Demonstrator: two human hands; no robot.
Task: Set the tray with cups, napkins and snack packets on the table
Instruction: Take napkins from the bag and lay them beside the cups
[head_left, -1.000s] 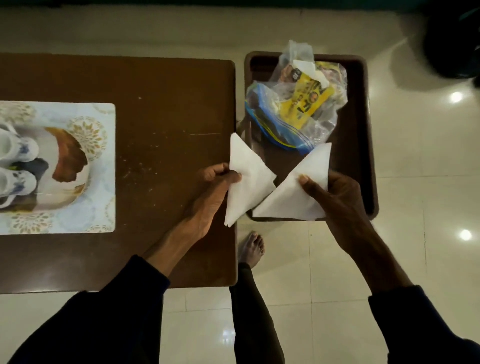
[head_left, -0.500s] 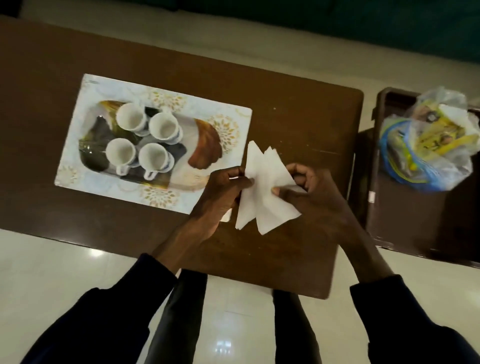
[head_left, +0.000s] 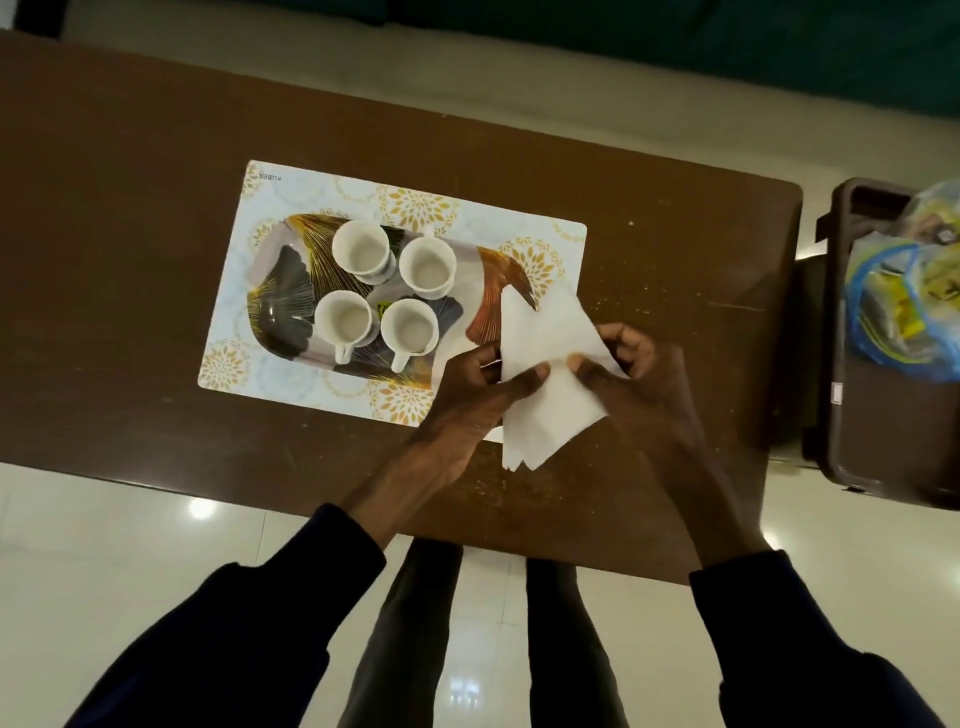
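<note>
Nearby: cups (head_left: 385, 291) crowd tray (head_left: 280, 317) (napkins (head_left: 545, 374) beside).

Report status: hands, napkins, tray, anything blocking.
Left hand and right hand both pinching the folded napkins, held over the tray's right end. Tray on the placemat, four cups in it. Snack bag off-table, right. Nothing blocking.

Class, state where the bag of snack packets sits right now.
In the head view, the bag of snack packets lies at far right, in the brown bin beside the table.

Patterned placemat (head_left: 566, 234) lies beside brown crate (head_left: 852, 364).
</note>
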